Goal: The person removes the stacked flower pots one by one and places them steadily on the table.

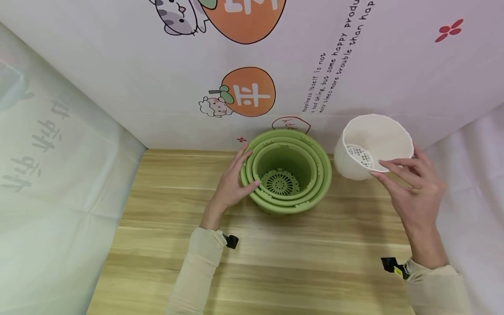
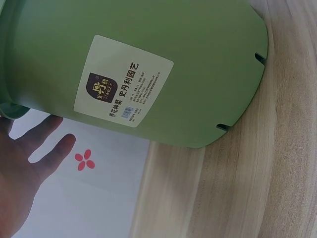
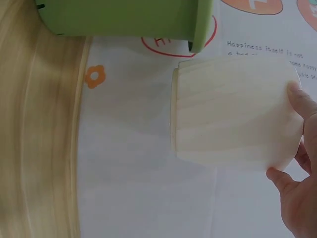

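Several green flowerpots (image 1: pixel 285 168), nested one inside another, stand on the wooden table against the back sheet. The innermost has a slotted bottom. My left hand (image 1: pixel 233 183) holds their left rim, with the thumb over the inner edges and the fingers along the outside. A printed label (image 2: pixel 124 82) shows on the outer pot's side in the left wrist view. My right hand (image 1: pixel 419 192) pinches the near right rim of a white flowerpot (image 1: pixel 354 168) with a perforated bottom. It is held tilted beside the green pots, raised off the table in the right wrist view.
The wood-grain table (image 1: pixel 299 262) stretches in front of the pots. Behind it hangs a white printed sheet (image 1: pixel 165 100) with cartoon fruit and lettering. Pale fabric walls close in the left (image 1: pixel 75 175) and right (image 1: pixel 472 192) sides.
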The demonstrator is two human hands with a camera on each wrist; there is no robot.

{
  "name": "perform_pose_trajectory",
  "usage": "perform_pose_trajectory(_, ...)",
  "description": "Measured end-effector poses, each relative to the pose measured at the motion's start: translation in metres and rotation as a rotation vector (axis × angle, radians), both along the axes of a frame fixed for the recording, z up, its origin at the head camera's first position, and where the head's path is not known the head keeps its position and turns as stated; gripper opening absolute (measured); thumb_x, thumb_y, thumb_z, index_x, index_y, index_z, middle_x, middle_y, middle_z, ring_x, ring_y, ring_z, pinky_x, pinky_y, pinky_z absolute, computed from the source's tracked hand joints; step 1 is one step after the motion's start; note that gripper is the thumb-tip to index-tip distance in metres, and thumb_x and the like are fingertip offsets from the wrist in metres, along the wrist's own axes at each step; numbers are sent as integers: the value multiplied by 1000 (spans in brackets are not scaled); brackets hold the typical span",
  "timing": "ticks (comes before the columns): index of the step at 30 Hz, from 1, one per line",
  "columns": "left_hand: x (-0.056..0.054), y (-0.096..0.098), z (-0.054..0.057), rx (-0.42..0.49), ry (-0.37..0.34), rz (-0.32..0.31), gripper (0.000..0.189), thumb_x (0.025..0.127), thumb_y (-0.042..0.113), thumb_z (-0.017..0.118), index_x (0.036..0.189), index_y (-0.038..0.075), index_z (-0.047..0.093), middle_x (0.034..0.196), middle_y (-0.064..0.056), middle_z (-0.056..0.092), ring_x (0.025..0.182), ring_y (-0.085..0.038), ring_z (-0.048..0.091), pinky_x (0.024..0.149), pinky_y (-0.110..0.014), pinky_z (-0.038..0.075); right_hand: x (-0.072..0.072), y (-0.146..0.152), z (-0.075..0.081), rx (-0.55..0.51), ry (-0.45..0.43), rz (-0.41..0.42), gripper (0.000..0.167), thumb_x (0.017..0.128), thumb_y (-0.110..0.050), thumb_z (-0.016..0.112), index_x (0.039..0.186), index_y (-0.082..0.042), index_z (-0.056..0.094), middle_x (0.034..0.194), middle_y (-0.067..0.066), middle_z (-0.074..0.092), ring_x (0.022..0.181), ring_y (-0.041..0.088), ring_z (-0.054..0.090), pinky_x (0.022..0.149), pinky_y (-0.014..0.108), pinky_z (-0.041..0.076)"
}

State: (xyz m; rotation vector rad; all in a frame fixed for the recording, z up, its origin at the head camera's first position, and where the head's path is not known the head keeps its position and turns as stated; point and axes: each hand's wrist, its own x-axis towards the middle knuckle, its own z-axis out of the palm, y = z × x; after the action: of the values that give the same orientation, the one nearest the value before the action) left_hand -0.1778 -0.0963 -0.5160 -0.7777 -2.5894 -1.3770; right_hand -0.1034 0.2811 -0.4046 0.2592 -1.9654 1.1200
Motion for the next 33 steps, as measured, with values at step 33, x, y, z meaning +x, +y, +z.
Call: perform_pose_trajectory(33, 1, 0, 1, 31, 4, -1, 87, 84, 46, 65, 156, 11, 29, 167, 8, 6, 150, -21, 18, 112, -60, 30, 0, 29, -42, -51, -84, -137, 18, 65, 10, 86, 76, 14, 72, 86, 3, 74, 126, 41, 55, 110, 39, 43)
